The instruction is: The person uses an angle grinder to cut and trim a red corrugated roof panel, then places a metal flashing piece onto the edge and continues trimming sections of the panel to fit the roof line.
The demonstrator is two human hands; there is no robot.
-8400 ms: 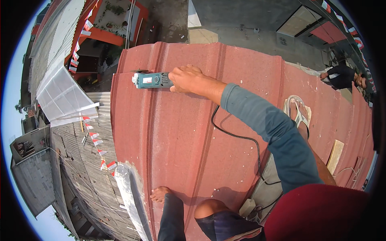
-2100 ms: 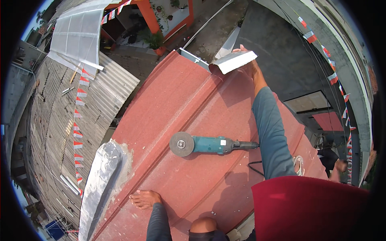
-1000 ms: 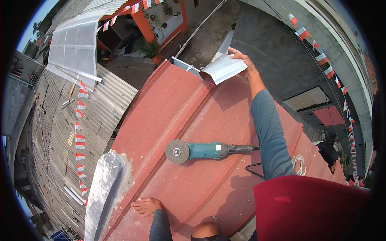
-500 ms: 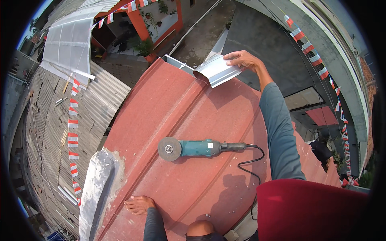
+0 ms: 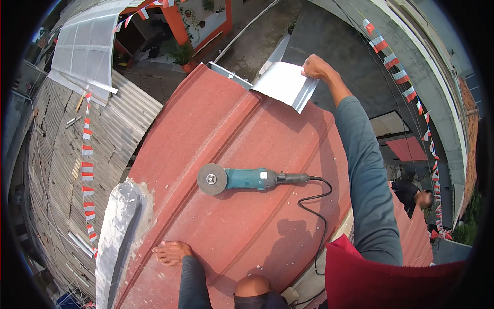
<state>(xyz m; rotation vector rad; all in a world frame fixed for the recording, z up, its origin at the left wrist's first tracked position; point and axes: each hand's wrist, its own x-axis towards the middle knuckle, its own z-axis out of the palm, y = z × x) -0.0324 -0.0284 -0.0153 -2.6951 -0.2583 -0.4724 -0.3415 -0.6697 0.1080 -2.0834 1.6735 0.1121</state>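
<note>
1. Nearest the camera, a bent knee (image 5: 252, 286) and a bare foot (image 5: 172, 252) rest on the red metal roof (image 5: 216, 129). The foot lies close to the roof's left edge, just beside a silvery flashing strip (image 5: 116, 232) that runs along that edge.
2. The left hand is out of sight; only a dark sleeve shows by the knee, so its fingers cannot be judged.
3. In the middle of the roof an angle grinder (image 5: 247, 179) lies flat, untouched, disc to the left, its black cord (image 5: 321, 206) looping back toward the person. Against the view of half a second ago it sits at much the same spot on the sheet.
4. Bare red sheet surrounds the grinder on all sides, with broad open room between it and the far edge.
5. The right arm in a grey-blue sleeve stretches far out. The right hand (image 5: 316, 67) has its fingers closed on the upper right corner of a bent silver metal sheet (image 5: 285, 85).
6. That sheet rests at the roof's far top edge, by a short metal trim (image 5: 229, 74). Compared with half a second ago it is tipped up more, its pale face turned more toward the camera.
7. Beyond the edges the ground drops away: corrugated grey roofs (image 5: 103, 144) left, a concrete yard (image 5: 329, 31) ahead.
</note>
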